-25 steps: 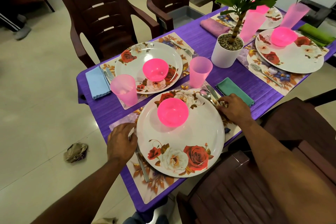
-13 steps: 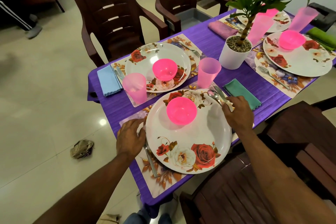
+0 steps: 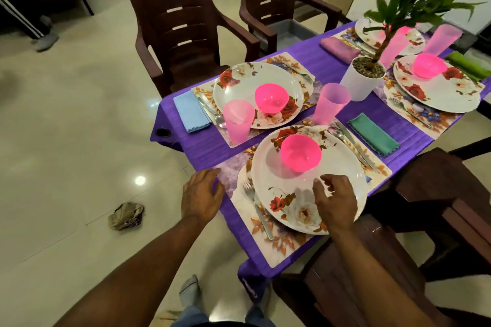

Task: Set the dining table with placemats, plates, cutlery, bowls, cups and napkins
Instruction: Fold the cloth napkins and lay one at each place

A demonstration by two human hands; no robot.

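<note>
My left hand [image 3: 203, 198] and right hand [image 3: 335, 202] hover loose-fingered and empty by the nearest plate [image 3: 309, 178], which sits on its placemat [image 3: 276, 243] at the counter's [image 3: 210, 146] corner. It looks rigid, glossy and probably slippery; I'd grip opposite rims, since the light pink bowl [image 3: 301, 152] on top could slide.
</note>
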